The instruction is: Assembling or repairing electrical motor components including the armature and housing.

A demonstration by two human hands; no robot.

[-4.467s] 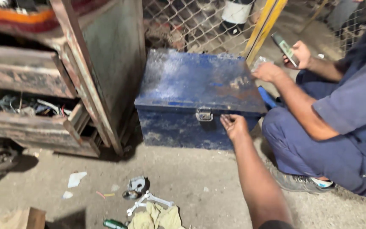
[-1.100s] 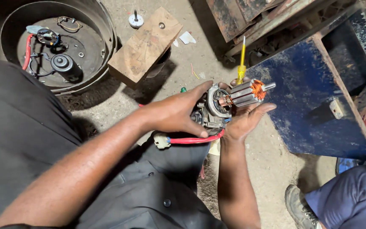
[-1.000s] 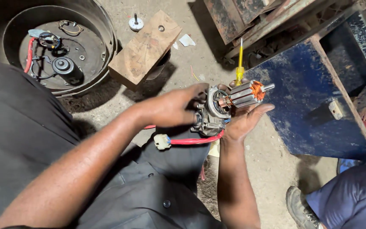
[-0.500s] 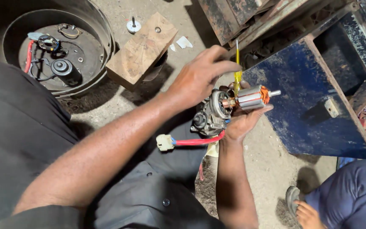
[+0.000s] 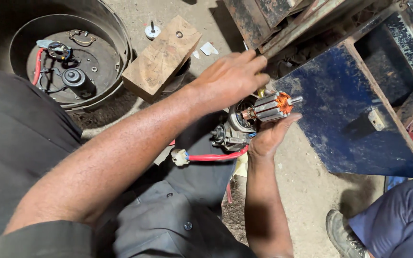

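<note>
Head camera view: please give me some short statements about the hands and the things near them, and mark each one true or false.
1. The right hand supports the motor armature from below. True.
2. The left hand rests flat on the wooden block. False: it is above the armature, fingers at a yellow tool; the block lies apart on the floor.
3. A red cable with a white connector hangs from the motor part. True.
4. The blue metal box is green. False: it is blue, with worn paint.
5. A round black drum holding wires lies at upper left. True.
</note>
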